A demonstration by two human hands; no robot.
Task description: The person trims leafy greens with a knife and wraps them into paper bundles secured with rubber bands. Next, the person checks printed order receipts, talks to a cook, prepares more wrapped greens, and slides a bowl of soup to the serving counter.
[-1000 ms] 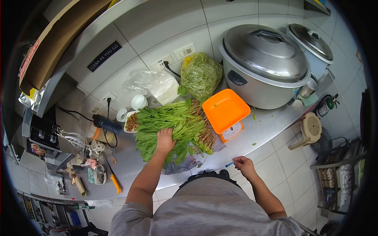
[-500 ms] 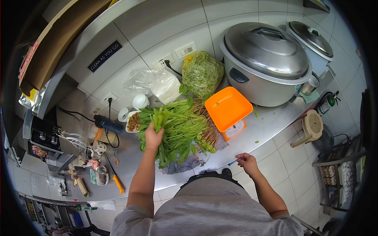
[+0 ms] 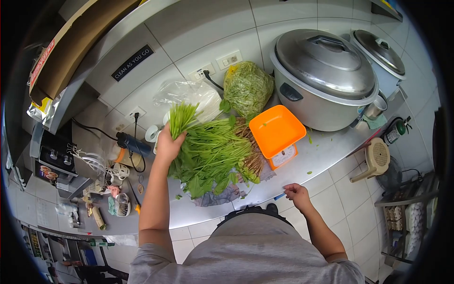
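My left hand [image 3: 169, 143] is closed around a bunch of leafy greens [image 3: 183, 117], its cut pale-green stems pointing up. The bunch is raised over the left side of a large pile of the same greens [image 3: 208, 156]. Those greens lie on the steel counter, leaves to the left and brownish root ends to the right, with crumpled printed paper [image 3: 220, 196] under them. Off the counter's front edge hangs my right hand [image 3: 297, 194], fingers curled together with nothing visible in them. An orange-topped kitchen scale [image 3: 277, 131] stands right of the pile, a few leaf bits in its pan.
Behind the pile are a plastic bag of greens [image 3: 248, 88] and clear plastic bags [image 3: 189, 97]. A big lidded rice cooker [image 3: 312, 106] stands at the back right. To the left are a dark bottle [image 3: 132, 143], an orange-handled knife [image 3: 137, 208] and various small items.
My left hand has moved left and up with the bunch, now covering the small dish beside the pile. The bunch's stems show more fully. My right hand has stayed in place.
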